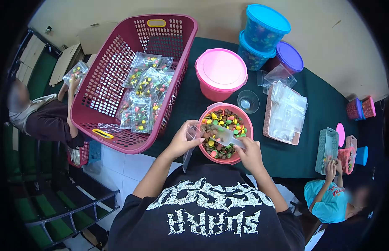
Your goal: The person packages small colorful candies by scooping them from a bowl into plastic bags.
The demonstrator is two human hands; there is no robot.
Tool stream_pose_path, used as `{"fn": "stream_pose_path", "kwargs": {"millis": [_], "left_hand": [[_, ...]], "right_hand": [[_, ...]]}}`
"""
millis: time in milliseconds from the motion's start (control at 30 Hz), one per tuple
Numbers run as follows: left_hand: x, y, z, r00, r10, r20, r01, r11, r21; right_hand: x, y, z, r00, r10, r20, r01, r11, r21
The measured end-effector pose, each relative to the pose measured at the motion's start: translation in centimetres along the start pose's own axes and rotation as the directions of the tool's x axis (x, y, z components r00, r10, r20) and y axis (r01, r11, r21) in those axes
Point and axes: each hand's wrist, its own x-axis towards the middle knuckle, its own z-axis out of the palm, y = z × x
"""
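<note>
A pink tub full of brown, yellow, green and pink button-shaped sweets sits at the table's front edge. My right hand is closed round the handle of a translucent scoop, whose bowl lies over the sweets. At the tub's left rim, my left hand grips a clear plastic bag by its mouth, with part of the bag hanging below the hand. Behind the tub stands a small clear cup.
A maroon laundry basket at left holds several filled packets. Farther back are a pink lidded tub and stacked blue tubs. At right lies a tray of empty bags. Two people work nearby, one each side.
</note>
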Motion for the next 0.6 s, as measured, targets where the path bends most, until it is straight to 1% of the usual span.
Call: {"fn": "stream_pose_path", "kwargs": {"millis": [33, 67, 133, 167, 233, 333, 367, 400, 467, 533, 600], "left_hand": [[0.0, -0.2, -0.1, 1.000, 0.017, -0.016, -0.017, 0.998, 0.054], [0.1, -0.6, -0.2, 1.000, 0.021, -0.017, -0.020, 0.998, 0.053], [0.2, -1.2, -0.8, 0.997, 0.052, -0.051, -0.041, 0.980, 0.196], [0.1, -1.3, -1.1, 0.997, 0.055, -0.053, -0.043, 0.980, 0.197], [-0.1, -0.8, -1.3, 0.997, -0.024, -0.069, 0.046, 0.943, 0.328], [-0.3, -1.0, -1.4, 0.998, -0.038, -0.058, 0.055, 0.943, 0.329], [-0.6, -0.9, -1.2, 0.997, -0.025, -0.077, 0.051, 0.933, 0.357], [-0.7, -1.5, -1.0, 0.990, 0.117, -0.075, -0.065, 0.868, 0.492], [-1.5, 0.6, 0.5, 0.955, 0.273, -0.115, -0.114, 0.698, 0.707], [-1.4, 1.5, 0.9, 0.937, 0.342, -0.073, -0.192, 0.679, 0.708], [-1.7, 2.7, 1.1, 0.939, 0.341, -0.041, -0.189, 0.612, 0.768]], "right_hand": [[0.0, 0.2, -0.1, 0.999, -0.019, -0.026, 0.019, 1.000, 0.002], [0.1, 0.4, -0.2, 0.998, -0.039, -0.052, 0.039, 0.999, 0.003], [0.1, 0.7, -0.5, 0.997, -0.047, -0.067, 0.047, 0.999, 0.004], [0.2, 0.8, -0.6, 0.996, -0.051, -0.079, 0.051, 0.999, 0.008], [0.2, 0.6, -1.1, 0.994, -0.063, -0.088, 0.065, 0.998, 0.014], [0.3, -0.3, -2.3, 0.991, -0.087, -0.100, 0.089, 0.996, 0.015], [0.3, -0.7, -2.7, 0.990, -0.096, -0.102, 0.097, 0.995, 0.007], [0.3, -1.1, -3.2, 0.988, -0.105, -0.115, 0.107, 0.994, 0.010], [0.4, -1.8, -3.9, 0.994, -0.094, -0.061, 0.095, 0.995, 0.018], [0.6, -2.1, -4.2, 0.990, -0.109, -0.087, 0.111, 0.994, 0.012], [0.8, -2.8, -5.0, 0.991, -0.119, -0.068, 0.123, 0.991, 0.048]]}}
